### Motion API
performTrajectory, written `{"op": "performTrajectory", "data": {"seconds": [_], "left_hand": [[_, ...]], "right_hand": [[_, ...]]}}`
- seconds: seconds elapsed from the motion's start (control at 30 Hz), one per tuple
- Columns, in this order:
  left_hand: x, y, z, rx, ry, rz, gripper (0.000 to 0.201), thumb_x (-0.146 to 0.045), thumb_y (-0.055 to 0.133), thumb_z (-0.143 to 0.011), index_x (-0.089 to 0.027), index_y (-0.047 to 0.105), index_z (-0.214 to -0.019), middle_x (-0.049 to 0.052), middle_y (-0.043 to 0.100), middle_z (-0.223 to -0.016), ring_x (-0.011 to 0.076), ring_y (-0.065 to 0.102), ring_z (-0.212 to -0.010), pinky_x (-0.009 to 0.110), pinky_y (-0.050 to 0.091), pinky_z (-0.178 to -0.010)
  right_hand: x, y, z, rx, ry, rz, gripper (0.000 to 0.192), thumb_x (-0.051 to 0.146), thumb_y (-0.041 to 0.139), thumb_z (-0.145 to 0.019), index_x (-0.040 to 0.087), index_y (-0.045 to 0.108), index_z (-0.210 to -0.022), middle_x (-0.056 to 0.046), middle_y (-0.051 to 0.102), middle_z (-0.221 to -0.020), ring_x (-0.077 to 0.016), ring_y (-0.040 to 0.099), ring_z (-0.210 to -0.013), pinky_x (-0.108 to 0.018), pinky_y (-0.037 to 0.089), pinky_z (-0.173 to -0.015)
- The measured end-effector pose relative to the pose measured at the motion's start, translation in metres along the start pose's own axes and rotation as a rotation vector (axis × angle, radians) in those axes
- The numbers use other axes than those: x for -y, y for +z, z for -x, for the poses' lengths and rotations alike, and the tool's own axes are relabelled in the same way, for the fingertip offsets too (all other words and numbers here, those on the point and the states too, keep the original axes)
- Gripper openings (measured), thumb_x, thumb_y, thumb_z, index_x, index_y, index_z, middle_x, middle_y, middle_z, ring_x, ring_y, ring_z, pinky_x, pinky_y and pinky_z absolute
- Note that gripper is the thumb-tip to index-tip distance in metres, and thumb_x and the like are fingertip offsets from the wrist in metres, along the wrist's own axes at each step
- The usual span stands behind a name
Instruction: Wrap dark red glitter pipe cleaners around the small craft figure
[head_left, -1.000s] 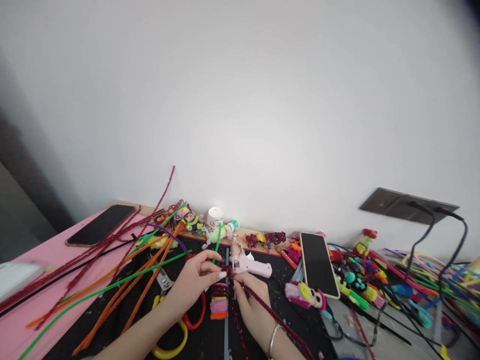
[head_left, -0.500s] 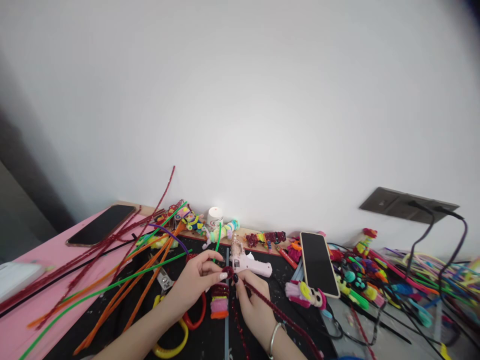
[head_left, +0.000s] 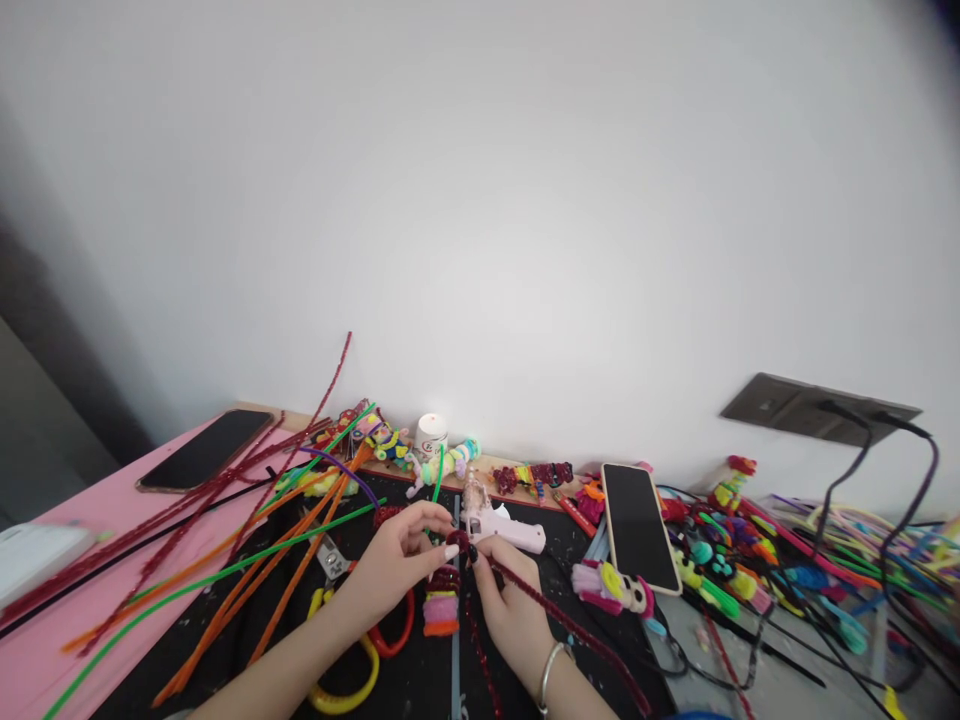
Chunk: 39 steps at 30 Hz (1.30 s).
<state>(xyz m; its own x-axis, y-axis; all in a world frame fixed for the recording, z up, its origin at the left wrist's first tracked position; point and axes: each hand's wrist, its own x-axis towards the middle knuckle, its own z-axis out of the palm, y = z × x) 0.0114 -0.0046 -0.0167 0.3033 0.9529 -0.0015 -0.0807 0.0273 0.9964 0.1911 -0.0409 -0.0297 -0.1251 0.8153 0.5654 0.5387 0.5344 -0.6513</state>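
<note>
- My left hand (head_left: 394, 565) reaches in from lower left, forearm slanting across the black mat (head_left: 420, 680), palm turned inward, thumb and forefinger pinched on the coiled end of a dark red pipe cleaner (head_left: 555, 620).
- My right hand (head_left: 510, 605) comes up from below with a bangle (head_left: 549, 672) at the wrist; its fingers grip the same pipe cleaner just beside the coil, and the long stem trails back over my wrist toward the lower right.
- The coil sits between both hands, just above a small striped bundle (head_left: 441, 605) — touching it or not, I cannot tell at this size.
- A pink glue gun (head_left: 499, 530) lies just behind my fingers.
- The surface is crowded: long orange, green and red stems (head_left: 247, 560) fan out to the left, one phone (head_left: 206, 450) lies on the pink part, another phone (head_left: 637, 528) right of the glue gun, bright scraps beyond it.
- A plain white wall (head_left: 480, 200) rises behind, with a dark socket plate (head_left: 817, 410) and cables — lower right.
</note>
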Motion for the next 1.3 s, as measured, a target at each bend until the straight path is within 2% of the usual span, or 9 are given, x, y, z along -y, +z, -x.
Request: {"op": "performTrajectory", "data": {"seconds": [0.23,0.5,0.7,0.9,1.1,1.3], "left_hand": [[-0.002,-0.001,0.001,0.009,0.022,-0.033,0.025,-0.026,0.073,-0.075,-0.017,0.062,-0.096,0.002,0.068,-0.089,0.0117,0.056,-0.063,0.027,0.045,-0.062],[-0.004,0.0,0.002,0.039,0.042,-0.101,0.023,-0.023,0.069,-0.075,-0.017,0.065,-0.097,0.003,0.067,-0.089,0.0181,0.06,-0.08,0.032,0.05,-0.075],[-0.007,0.001,0.005,0.059,0.062,-0.183,0.022,-0.024,0.066,-0.077,-0.017,0.065,-0.098,0.002,0.066,-0.084,0.0191,0.061,-0.08,0.032,0.05,-0.075],[-0.007,0.001,0.005,0.052,0.074,-0.208,0.02,-0.024,0.064,-0.078,-0.018,0.067,-0.097,0.004,0.068,-0.088,0.021,0.063,-0.085,0.034,0.05,-0.08],[-0.006,0.0,0.006,0.067,0.068,-0.213,0.022,-0.023,0.064,-0.079,-0.019,0.066,-0.1,0.001,0.064,-0.082,0.0197,0.062,-0.081,0.032,0.05,-0.077],[-0.012,0.002,0.008,0.102,0.1,-0.221,0.011,-0.021,0.062,-0.081,-0.019,0.066,-0.091,0.0,0.065,-0.082,0.0183,0.061,-0.08,0.03,0.049,-0.077]], "right_hand": [[0.0,0.001,-0.001,0.043,0.008,-0.013,0.027,0.019,0.044,-0.1,0.022,0.057,-0.076,0.0,0.062,-0.068,-0.0154,0.06,-0.06,-0.022,0.046,-0.06],[-0.002,0.003,0.0,0.018,0.019,0.017,0.028,0.018,0.044,-0.098,0.022,0.054,-0.073,0.001,0.059,-0.064,-0.0152,0.057,-0.057,-0.022,0.044,-0.057],[-0.002,0.002,-0.001,0.019,0.015,0.028,0.027,0.017,0.044,-0.097,0.022,0.053,-0.072,0.002,0.058,-0.063,-0.015,0.056,-0.055,-0.023,0.043,-0.055],[-0.002,0.002,-0.001,0.048,0.05,-0.008,0.026,0.017,0.045,-0.096,0.022,0.053,-0.071,0.002,0.058,-0.064,-0.0149,0.055,-0.057,-0.022,0.042,-0.056],[-0.003,0.002,0.0,0.057,0.067,-0.01,0.026,0.017,0.046,-0.094,0.022,0.05,-0.069,0.002,0.056,-0.063,-0.0146,0.054,-0.057,-0.022,0.042,-0.056],[-0.003,0.002,-0.001,0.056,0.088,-0.007,0.026,0.018,0.046,-0.094,0.022,0.051,-0.07,0.002,0.058,-0.062,-0.0152,0.055,-0.057,-0.022,0.041,-0.056]]}}
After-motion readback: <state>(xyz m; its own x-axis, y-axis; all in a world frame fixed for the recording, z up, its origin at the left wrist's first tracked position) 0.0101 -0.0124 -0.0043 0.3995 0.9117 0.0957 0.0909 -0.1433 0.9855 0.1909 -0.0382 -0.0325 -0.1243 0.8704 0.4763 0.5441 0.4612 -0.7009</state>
